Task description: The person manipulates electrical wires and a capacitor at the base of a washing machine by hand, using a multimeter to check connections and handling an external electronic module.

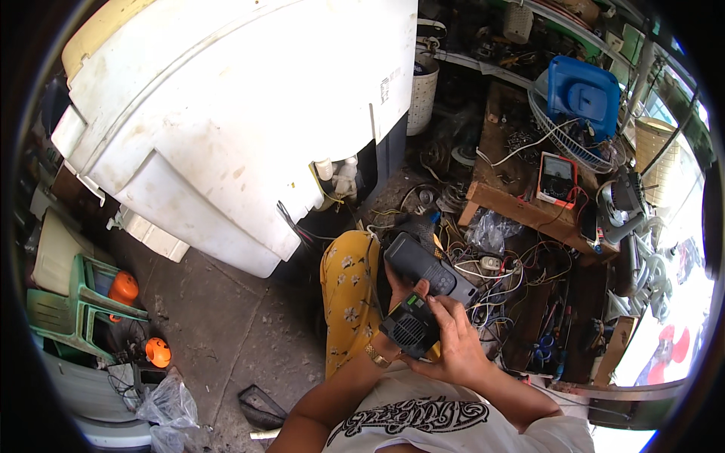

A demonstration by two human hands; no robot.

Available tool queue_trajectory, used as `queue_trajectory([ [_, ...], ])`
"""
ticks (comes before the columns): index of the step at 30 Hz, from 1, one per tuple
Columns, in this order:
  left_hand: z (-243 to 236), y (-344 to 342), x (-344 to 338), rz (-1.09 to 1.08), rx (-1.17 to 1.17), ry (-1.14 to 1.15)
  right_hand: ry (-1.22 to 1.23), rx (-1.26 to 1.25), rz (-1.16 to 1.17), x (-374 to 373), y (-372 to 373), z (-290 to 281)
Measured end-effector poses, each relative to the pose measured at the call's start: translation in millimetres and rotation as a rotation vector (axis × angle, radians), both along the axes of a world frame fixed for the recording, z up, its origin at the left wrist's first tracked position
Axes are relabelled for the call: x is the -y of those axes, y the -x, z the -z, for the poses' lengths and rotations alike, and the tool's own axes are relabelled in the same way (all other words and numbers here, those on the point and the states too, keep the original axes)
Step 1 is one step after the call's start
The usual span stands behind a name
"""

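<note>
A black boxy device (410, 332) with a slotted vent and a small green patch is held in front of my chest. My left hand (402, 291), with a gold watch at its wrist, is closed around its far end and partly hidden under it. From the other side, my right hand (458, 341) grips its edge with bent fingers. Just beyond, a long dark grey case (429, 264) lies against my left hand; I cannot tell whether that hand also bears its weight. My knee in yellow flowered trousers (347, 283) is beside the left hand.
A large white appliance casing (226, 143) leans at the left. Tangled wires (495, 275) spread right of my hands. An analog multimeter (557, 180) sits on a low wooden table (502, 177), near a blue basin (581, 98). Green chairs (75, 306) stand far left.
</note>
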State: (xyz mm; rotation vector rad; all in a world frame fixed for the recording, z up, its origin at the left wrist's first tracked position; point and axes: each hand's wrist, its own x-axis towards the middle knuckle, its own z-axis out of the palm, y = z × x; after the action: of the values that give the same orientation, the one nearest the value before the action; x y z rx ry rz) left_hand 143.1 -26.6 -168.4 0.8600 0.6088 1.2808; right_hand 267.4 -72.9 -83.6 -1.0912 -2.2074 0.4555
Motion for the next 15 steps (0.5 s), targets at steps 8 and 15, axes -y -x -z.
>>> queue_trajectory([
  [8,42.8,11.5,11.3,0.27,0.956,0.325,0.007,-0.105,0.107,-5.1,5.9,25.4],
  [15,30.5,11.8,14.9,0.075,0.868,0.356,-0.013,0.04,0.183,-7.6,16.9,20.9],
])
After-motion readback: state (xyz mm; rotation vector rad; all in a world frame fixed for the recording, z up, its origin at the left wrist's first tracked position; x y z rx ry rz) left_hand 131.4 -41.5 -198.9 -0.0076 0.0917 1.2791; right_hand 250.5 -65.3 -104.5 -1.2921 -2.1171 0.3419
